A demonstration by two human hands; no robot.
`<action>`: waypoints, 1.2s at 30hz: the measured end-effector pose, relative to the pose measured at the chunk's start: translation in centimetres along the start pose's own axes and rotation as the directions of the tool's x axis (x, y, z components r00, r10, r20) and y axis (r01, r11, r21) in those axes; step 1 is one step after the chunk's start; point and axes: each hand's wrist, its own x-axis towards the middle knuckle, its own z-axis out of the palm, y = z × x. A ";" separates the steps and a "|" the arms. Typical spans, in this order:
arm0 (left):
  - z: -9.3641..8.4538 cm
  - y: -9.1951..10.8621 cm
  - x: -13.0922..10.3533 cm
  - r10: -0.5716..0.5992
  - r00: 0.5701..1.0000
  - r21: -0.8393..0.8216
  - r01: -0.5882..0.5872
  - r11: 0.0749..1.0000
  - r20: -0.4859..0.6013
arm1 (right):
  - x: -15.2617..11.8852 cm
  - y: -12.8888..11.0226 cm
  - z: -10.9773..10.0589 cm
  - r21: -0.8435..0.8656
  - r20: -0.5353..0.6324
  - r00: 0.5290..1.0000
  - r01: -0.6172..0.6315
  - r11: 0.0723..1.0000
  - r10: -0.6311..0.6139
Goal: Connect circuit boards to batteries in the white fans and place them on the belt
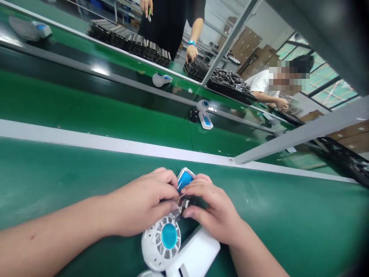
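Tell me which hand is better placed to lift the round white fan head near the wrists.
Probably the left hand: the fan head lies just under it, while the right hand sits beside it, over the white handle. Both hands pinch a small blue part.

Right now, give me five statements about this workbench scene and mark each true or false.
1. Both the left hand and right hand grip a small part with a blue cylinder. True.
2. A white fan head with a blue hub lies just below the hands. True.
3. The work surface is red. False: it is green.
4. A white and blue unit lies on the conveyor belt beyond the white rail. True.
5. The person standing across the belt wears a blue wristband and holds a hammer. False: the wristband is there, but that hand rests on a dark parts tray.
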 end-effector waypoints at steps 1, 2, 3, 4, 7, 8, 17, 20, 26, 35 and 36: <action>0.0 -0.1 0.0 0.005 1.000 -0.001 -0.005 1.000 -0.001 | 0.0 0.1 0.0 0.004 -0.002 1.000 0.000 1.000 0.000; 0.0 -0.1 0.0 0.007 1.000 -0.004 -0.007 1.000 -0.005 | 0.0 0.1 0.0 0.008 -0.004 1.000 0.002 1.000 -0.002; 0.1 -0.2 0.0 0.008 1.000 -0.008 -0.008 1.000 -0.010 | 0.0 0.1 0.0 0.012 -0.007 1.000 0.007 1.000 -0.007; 0.1 -0.2 0.0 0.010 1.000 -0.012 -0.010 1.000 -0.015 | 0.0 0.1 -0.1 0.014 -0.008 1.000 0.013 1.000 -0.013; 0.2 -0.3 0.0 0.020 0.999 -0.022 -0.021 1.000 -0.026 | 0.0 0.0 0.0 0.024 -0.011 1.000 0.025 0.999 -0.024; 0.2 -0.4 0.0 0.025 0.999 -0.021 -0.026 0.999 -0.022 | 0.0 0.0 0.0 0.025 -0.013 1.000 0.021 0.999 -0.021; 0.4 -0.7 0.1 0.053 0.998 -0.014 -0.054 0.998 -0.037 | 0.1 0.1 0.0 0.023 -0.021 0.999 0.038 0.999 -0.038; 0.4 -0.6 0.1 0.049 0.998 -0.012 -0.050 0.999 -0.032 | 0.0 0.1 0.1 0.027 -0.023 0.999 0.029 0.999 -0.028; 0.4 -0.2 0.1 0.024 0.999 -0.017 -0.025 1.000 -0.034 | 0.0 -0.1 0.3 -0.024 -0.048 0.998 0.046 0.999 -0.047; 0.7 -0.1 0.3 -0.107 0.988 -0.209 0.083 0.974 -0.110 | 0.1 -0.4 0.6 -0.094 -0.143 0.989 0.026 0.995 -0.039; 0.6 -0.1 0.2 -0.139 0.984 -0.247 0.108 0.963 -0.111 | 0.0 -0.3 0.7 -0.105 -0.165 0.986 0.012 0.994 -0.030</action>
